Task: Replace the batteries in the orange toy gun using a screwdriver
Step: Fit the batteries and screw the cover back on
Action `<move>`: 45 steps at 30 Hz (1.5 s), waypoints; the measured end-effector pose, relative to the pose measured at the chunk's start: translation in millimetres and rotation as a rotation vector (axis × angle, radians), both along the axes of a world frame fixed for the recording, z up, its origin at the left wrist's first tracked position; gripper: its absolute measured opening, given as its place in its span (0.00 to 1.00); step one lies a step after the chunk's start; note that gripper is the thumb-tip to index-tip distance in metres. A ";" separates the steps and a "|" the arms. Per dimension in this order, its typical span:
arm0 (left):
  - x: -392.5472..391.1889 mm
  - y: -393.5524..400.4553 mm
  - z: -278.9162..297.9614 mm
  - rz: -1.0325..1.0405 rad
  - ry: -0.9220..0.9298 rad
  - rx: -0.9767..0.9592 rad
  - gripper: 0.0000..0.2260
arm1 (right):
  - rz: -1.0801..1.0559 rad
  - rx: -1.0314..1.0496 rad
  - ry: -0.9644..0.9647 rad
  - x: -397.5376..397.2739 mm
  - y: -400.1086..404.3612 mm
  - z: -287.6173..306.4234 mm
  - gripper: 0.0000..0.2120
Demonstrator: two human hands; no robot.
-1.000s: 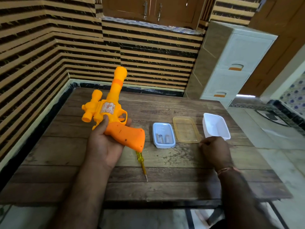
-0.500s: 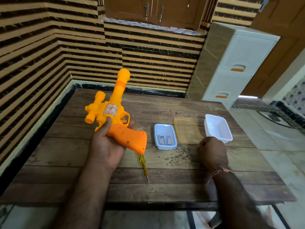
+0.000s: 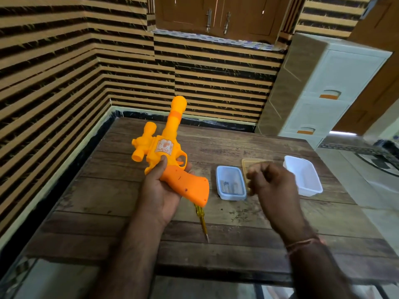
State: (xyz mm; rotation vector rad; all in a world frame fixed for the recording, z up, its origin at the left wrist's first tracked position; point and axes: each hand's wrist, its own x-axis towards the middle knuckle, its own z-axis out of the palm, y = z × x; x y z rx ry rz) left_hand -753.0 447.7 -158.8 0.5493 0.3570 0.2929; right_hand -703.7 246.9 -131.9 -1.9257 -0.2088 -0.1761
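A person's left hand [image 3: 160, 190] grips an orange toy gun [image 3: 172, 160] above the left half of a wooden table [image 3: 248, 229], thumb pressed on the body beside the trigger guard, fingers curled under the darker orange grip. The barrel points up and away toward the table's far edge, with the scope on the left side. The butt of the grip hangs over the handle of a yellow screwdriver [image 3: 201, 219], which lies flat on the table near the middle, its tip pointing toward the near edge.

The right hand [image 3: 273, 186] is raised above the table right of centre, its fingers loosely curled and blurred; it appears to hold nothing, though the blur leaves that uncertain. A thread band [image 3: 302, 243] circles the right wrist.

Just left of that hand a small blue tray [image 3: 219, 184] sits on the table with batteries [image 3: 230, 187] lying in it. Beyond the hand a yellowish lid [image 3: 245, 164] lies flat, mostly hidden by the knuckles. Toward the right edge stands a white tub [image 3: 311, 188], tilted slightly.

Striped brown and cream walls [image 3: 64, 83] meet behind the table's far left corner. A white plastic drawer unit [image 3: 328, 83] stands past the far right corner, under wooden cabinet doors [image 3: 216, 16].
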 end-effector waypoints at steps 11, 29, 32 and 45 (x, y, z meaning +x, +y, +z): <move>0.4 -12.1 -1.0 -0.119 -0.027 0.001 0.13 | 0.294 -0.298 -0.557 -46.7 73.3 -32.4 0.07; 2.4 -1.9 -3.1 -0.007 0.074 -0.027 0.21 | 0.257 -0.523 -0.712 -50.3 68.0 -43.9 0.08; 2.5 0.7 -3.0 0.000 0.068 -0.005 0.22 | 0.214 -0.658 -0.750 -54.8 71.4 -45.5 0.08; -1.8 23.9 2.8 0.146 0.070 -0.089 0.18 | 0.134 -0.591 -0.038 -41.3 49.3 -27.5 0.09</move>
